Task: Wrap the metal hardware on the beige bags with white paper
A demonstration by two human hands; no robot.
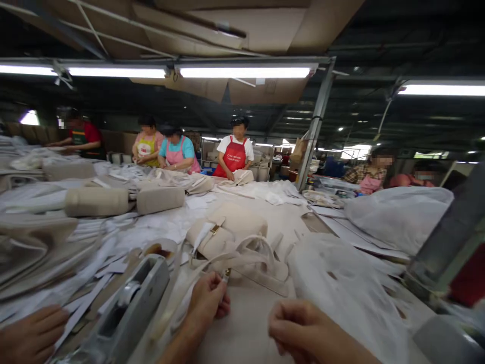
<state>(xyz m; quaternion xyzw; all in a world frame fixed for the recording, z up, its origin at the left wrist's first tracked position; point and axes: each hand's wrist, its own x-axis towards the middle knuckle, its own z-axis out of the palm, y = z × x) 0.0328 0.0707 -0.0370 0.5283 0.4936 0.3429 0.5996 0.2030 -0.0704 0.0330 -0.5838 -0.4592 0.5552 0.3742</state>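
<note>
A cream handbag [240, 227] with a gold clasp lies on the worktable in front of me, its pale strap [248, 260] looping towards me. My left hand [210, 298] is closed at the near end of this strap, thumb and fingers pinched beside a small gold metal fitting [227, 273]. To the right, my right hand [297, 323] hovers apart from the bag over the pale table surface [246, 308]. Its fingers are curled in, and what they hold, if anything, is hidden.
Another person's hand [36, 331] rests at lower left, beside a grey metal machine arm [132, 298]. Clear plastic bags [337, 278] spread on the right. Beige rolled pieces [96, 201] and papers cover the left. Several people in aprons work across the table; a metal post [316, 124] rises behind.
</note>
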